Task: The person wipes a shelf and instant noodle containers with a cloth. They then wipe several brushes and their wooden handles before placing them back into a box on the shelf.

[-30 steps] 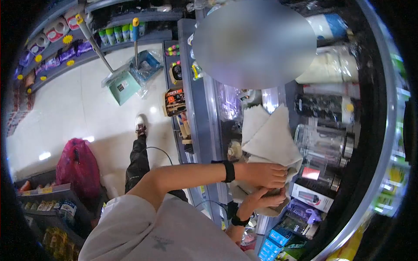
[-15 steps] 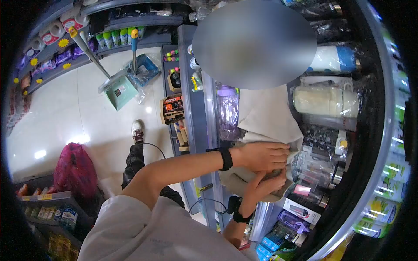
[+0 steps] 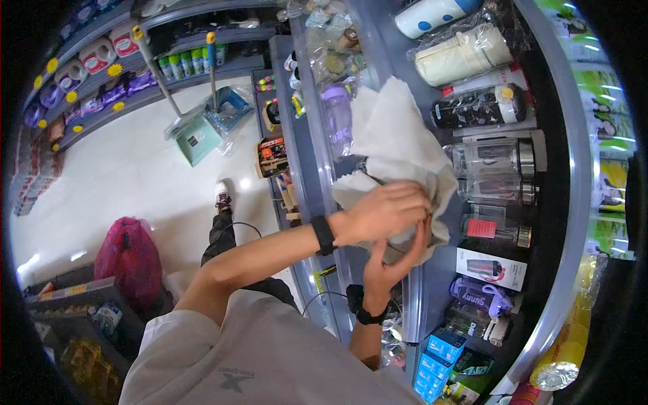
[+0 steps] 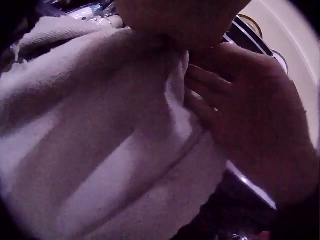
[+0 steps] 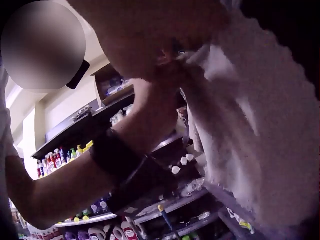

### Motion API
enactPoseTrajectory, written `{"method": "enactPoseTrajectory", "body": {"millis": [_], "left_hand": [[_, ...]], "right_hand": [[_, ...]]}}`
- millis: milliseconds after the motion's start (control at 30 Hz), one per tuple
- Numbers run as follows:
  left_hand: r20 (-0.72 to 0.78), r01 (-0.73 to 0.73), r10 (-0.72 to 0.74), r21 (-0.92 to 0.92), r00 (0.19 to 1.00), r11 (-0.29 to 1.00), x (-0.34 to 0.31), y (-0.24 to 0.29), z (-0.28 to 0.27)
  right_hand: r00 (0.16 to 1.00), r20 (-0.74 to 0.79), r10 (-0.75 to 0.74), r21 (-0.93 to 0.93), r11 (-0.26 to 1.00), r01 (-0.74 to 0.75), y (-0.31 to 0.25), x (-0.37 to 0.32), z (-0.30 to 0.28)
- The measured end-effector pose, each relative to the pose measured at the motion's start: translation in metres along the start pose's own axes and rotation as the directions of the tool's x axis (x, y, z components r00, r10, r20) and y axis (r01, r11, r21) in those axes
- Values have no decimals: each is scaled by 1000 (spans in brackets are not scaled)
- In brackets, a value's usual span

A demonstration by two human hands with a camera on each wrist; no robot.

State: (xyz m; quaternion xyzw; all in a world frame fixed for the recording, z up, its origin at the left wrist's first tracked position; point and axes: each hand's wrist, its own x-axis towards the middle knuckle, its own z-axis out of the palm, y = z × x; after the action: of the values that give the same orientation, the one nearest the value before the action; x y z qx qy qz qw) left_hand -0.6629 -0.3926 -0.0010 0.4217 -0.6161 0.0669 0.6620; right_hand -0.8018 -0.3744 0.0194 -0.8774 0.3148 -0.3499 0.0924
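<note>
A pale beige cloth (image 3: pixel 401 131) is bunched between both hands over the shelf. My left hand (image 3: pixel 385 210) lies across its top, fingers bent over the folds. Below it, my right hand (image 3: pixel 398 260) grips the lower edge, thumb raised close to the left fingers. In the left wrist view the cloth (image 4: pixel 100 135) hangs in broad folds, with the right hand's (image 4: pixel 250 110) fingers bent against its edge. The right wrist view shows the cloth (image 5: pixel 250 135) at the right. Whether anything is inside the cloth cannot be told.
Wrapped bottles (image 3: pixel 462 55), clear jars (image 3: pixel 489 158) and a boxed bottle (image 3: pixel 491 268) line the shelf beyond the hands. A purple bottle (image 3: pixel 336 121) lies beside the cloth. Blue boxes (image 3: pixel 439 364) stand lower right; a dustpan (image 3: pixel 196 140) and pink bag (image 3: pixel 128 263) are on the left.
In the head view, the hands and cloth have shifted up and left, and the thumb and fingers of the right hand have spread. More shelf bottles show as the view has moved.
</note>
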Motion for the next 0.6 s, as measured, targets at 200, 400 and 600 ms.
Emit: {"method": "enactPoseTrajectory", "body": {"millis": [200, 400, 600], "left_hand": [[-29, 56, -55, 39, 998, 998, -36, 81, -14], [-138, 168, -246, -422, 959, 891, -76, 56, -35], [406, 576, -441, -323, 801, 751, -188, -67, -94]], "right_hand": [[928, -324, 185, 539, 842, 21, 8, -65, 9], [842, -74, 534, 667, 655, -356, -10, -119, 34], [821, 192, 537, 321, 756, -570, -22, -139, 145]]}}
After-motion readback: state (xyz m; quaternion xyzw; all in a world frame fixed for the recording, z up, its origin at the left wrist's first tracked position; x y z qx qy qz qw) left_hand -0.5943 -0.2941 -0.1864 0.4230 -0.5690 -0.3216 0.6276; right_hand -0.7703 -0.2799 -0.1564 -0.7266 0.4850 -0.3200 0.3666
